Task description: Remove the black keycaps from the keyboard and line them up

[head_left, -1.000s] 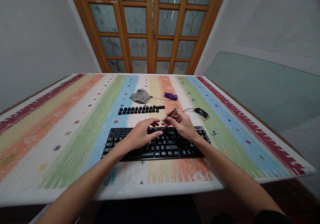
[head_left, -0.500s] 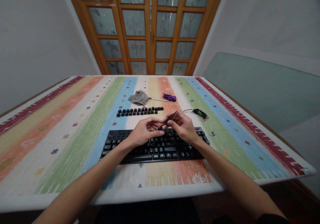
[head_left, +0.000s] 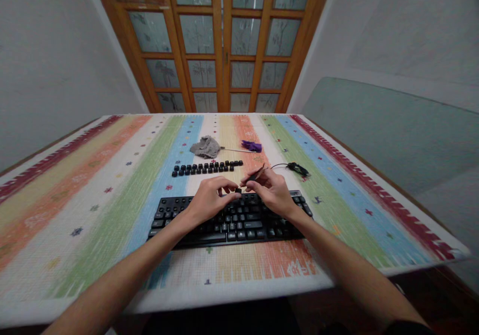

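My left hand (head_left: 211, 195) pinches a small black keycap (head_left: 238, 190) between thumb and fingers, and my right hand (head_left: 273, 189), just beside it across a narrow gap, grips a small dark tool (head_left: 253, 177) whose exact form I can't make out. The keyboard (head_left: 249, 225) lies beneath both hands, and the loose keycaps (head_left: 205, 166) stand on the table (head_left: 344, 195) in two rows beyond the left one. I'd pinch lightly by the sides, steady both wrists, and let no tool tip scrape the keyboard
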Motion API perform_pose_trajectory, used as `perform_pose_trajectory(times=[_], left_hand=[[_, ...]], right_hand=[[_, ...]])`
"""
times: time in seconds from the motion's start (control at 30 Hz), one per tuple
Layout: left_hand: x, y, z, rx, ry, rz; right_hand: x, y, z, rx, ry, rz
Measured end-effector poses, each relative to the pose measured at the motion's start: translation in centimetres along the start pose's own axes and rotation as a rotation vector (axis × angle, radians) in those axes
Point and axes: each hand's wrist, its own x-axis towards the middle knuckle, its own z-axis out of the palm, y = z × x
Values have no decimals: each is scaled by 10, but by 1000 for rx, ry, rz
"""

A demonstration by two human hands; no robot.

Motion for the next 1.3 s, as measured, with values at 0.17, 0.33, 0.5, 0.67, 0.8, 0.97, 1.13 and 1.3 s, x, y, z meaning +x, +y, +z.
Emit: perform_pose_trajectory(times=[0.17,0.33,0.5,0.67,0.8,0.97,1.13,1.3], left_hand=[[8,-3,-2,126,-84,63],[20,-10,-6,209,-198,139],[36,-24,-2,307,-160,195],[58,-46,14,439,-75,244],[75,-62,28,572,-49,244],[85,-72,38,672,-56,247],[85,-76,38,711,-75,260],[85,-78,35,698,-65,283]], right_hand=[[0,6,-3,-66,12,-26],[1,5,-7,-243,34,-102],[2,2,-10,-325,112,-142],[3,3,-13,-368,186,-147],[4,5,-15,-428,182,-184],[4,7,-15,-450,162,-208],[3,7,-14,-442,151,-201],[3,9,-14,-427,143,-179]])
